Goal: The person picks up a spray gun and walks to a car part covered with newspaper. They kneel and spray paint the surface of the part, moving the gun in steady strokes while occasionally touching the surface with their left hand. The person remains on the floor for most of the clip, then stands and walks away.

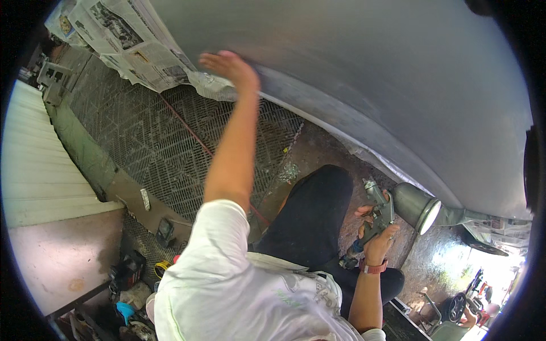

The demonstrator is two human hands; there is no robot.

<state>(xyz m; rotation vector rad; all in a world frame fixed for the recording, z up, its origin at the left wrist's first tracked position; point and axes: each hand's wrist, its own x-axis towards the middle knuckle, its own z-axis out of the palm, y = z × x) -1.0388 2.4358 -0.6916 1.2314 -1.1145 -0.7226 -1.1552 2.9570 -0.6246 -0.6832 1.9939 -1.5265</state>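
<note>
My left hand [242, 75] is stretched out at the lower edge of a large grey car body panel [364, 51], its fingers straight and together, holding nothing. It is next to the panel's surface; whether the palm touches it I cannot tell. Masking newspaper [133, 42] hangs from the panel's edge just left of that hand. On the right, my right hand [378, 243] is wrapped round the handle of a paint spray gun [382, 211]. The gun's grey cup [410, 206] points to the right, close below the panel, and a hose fitting [350, 258] shows at the handle's lower end.
A black grated floor mat [148, 128] lies below the panel, with a thin red hose [185, 125] across it. Left stands a pale corrugated wall [42, 165]. Tools and a blue funnel [125, 311] clutter the lower left. More newspaper [495, 230] covers the panel's right end.
</note>
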